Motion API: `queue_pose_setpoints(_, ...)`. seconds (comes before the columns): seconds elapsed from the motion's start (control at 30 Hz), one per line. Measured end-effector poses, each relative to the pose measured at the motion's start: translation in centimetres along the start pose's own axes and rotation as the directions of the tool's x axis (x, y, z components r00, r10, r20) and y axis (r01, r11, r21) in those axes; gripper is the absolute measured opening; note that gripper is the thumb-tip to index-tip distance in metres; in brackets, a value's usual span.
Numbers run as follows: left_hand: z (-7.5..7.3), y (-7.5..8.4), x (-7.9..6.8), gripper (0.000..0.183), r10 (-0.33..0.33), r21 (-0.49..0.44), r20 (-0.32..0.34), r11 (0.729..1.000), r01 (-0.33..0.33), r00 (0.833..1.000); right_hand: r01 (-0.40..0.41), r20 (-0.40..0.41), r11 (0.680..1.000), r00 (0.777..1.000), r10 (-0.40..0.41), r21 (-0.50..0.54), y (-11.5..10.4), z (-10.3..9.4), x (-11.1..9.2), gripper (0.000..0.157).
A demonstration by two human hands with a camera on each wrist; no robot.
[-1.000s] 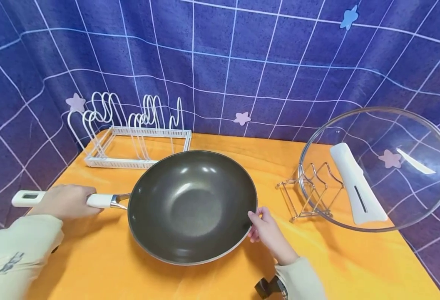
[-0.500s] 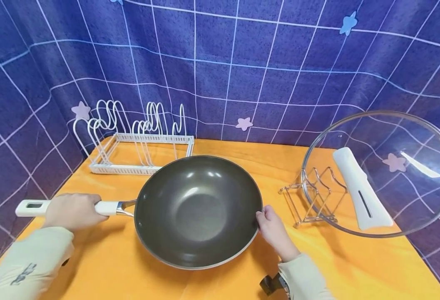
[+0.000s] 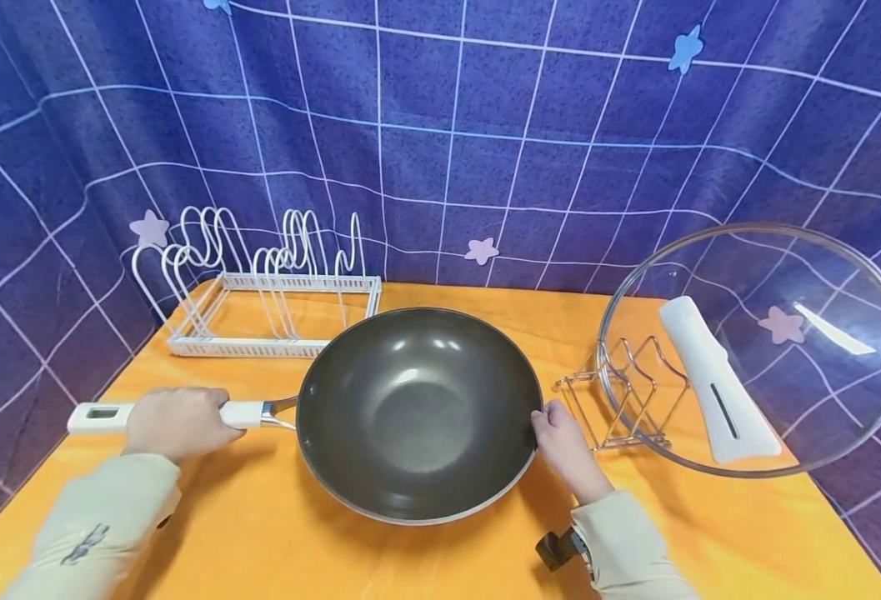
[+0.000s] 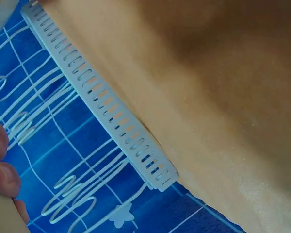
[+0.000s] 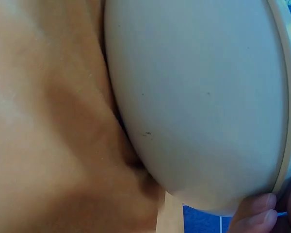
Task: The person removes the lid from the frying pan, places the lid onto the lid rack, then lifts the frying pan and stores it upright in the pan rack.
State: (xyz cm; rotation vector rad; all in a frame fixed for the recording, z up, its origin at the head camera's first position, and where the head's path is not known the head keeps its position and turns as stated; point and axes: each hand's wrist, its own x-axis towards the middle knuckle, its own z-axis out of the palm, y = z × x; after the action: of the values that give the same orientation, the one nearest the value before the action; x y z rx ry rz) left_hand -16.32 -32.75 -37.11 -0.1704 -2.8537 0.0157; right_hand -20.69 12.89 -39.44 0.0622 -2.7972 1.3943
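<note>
Blue gridded cloth is backing an orange counter. Fronting the white wire rack, a dark round wok is apparently being positioned: left grip clasping the handle, right grip pinching the rim; next requiring level support.

White rack; glass lid, seemingly in wire rack.

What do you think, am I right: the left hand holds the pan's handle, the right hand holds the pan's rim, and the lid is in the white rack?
Not quite: the lid isn't in the white rack. The head view shows it in the metal rack. The hands are as you said.
</note>
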Motion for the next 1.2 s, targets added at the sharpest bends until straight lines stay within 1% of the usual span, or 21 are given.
queue_pose_setpoints(0.1,0.0,0.0,-0.2,0.036,-0.011,0.000,-0.004,1.000,0.011,1.000,0.010,-0.005,1.000,1.000,-0.010,0.020,-0.1,0.1,0.1,0.021)
queue_pose_setpoints(0.23,0.5,0.2,-0.3,0.038,-0.019,0.000,0.001,1.000,0.019,1.000,0.021,0.019,1.000,1.000,-0.021,0.010,-0.3,-0.3,0.8,0.020)
queue_pose_setpoints(0.3,1.0,0.7,-0.6,0.038,-0.036,-0.002,-0.001,0.999,0.036,0.999,0.019,0.026,0.999,1.000,-0.018,-0.037,-0.3,-0.7,1.3,0.020)
queue_pose_setpoints(0.4,1.9,1.8,-0.9,0.036,-0.064,-0.020,-0.009,0.998,0.064,0.998,0.015,-0.003,0.993,1.000,-0.015,-0.116,-0.2,-1.2,2.1,0.019)
queue_pose_setpoints(0.47,2.3,2.5,-0.8,0.035,-0.084,-0.033,-0.029,0.996,0.083,0.996,0.010,-0.022,0.989,1.000,-0.013,-0.146,-0.2,-1.4,2.8,0.019)
queue_pose_setpoints(0.53,2.2,2.9,-0.5,0.034,-0.103,-0.042,-0.045,0.994,0.101,0.994,0.012,-0.029,0.988,0.999,-0.017,-0.157,-0.3,-1.6,3.6,0.019)
queue_pose_setpoints(0.6,1.7,3.0,0.0,0.033,-0.117,-0.032,-0.049,0.993,0.116,0.992,0.008,-0.030,0.986,0.999,-0.013,-0.164,-0.6,-1.6,4.3,0.020)
queue_pose_setpoints(0.67,1.2,3.1,0.5,0.032,-0.122,-0.025,-0.035,0.992,0.121,0.992,-0.007,-0.030,0.986,1.000,0.002,-0.167,-0.8,-1.6,4.9,0.020)
queue_pose_setpoints(0.73,0.9,3.3,0.8,0.030,-0.118,-0.017,0.011,0.993,0.118,0.993,-0.026,-0.036,0.986,0.999,0.021,-0.163,-0.7,-1.6,5.3,0.020)
queue_pose_setpoints(0.8,0.9,3.5,0.9,0.029,-0.120,-0.014,0.065,0.993,0.121,0.991,-0.037,-0.040,0.987,0.999,0.032,-0.154,-0.2,-1.4,5.4,0.019)
queue_pose_setpoints(0.87,0.9,3.6,1.0,0.028,-0.128,-0.018,0.090,0.991,0.130,0.988,-0.037,-0.053,0.992,0.998,0.030,-0.124,0.2,-1.3,5.4,0.018)
queue_pose_setpoints(1.0,1.0,3.8,0.9,0.026,-0.130,-0.026,0.076,0.991,0.132,0.989,-0.043,-0.050,0.999,0.998,0.041,-0.029,0.4,-1.4,4.9,0.015)
queue_pose_setpoints(1.03,1.0,3.7,0.8,0.025,-0.124,-0.034,0.070,0.991,0.126,0.990,-0.049,-0.046,0.999,0.998,0.048,-0.023,0.4,-1.5,4.5,0.015)
queue_pose_setpoints(1.1,1.1,3.5,0.7,0.025,-0.105,-0.046,0.067,0.993,0.109,0.992,-0.055,-0.007,0.998,0.998,0.054,-0.022,0.3,-1.7,3.8,0.017)
queue_pose_setpoints(1.2,0.8,2.6,0.4,0.026,-0.066,-0.064,0.061,0.996,0.070,0.996,-0.042,0.058,0.998,0.997,0.044,-0.044,0.2,-1.9,2.5,0.022)
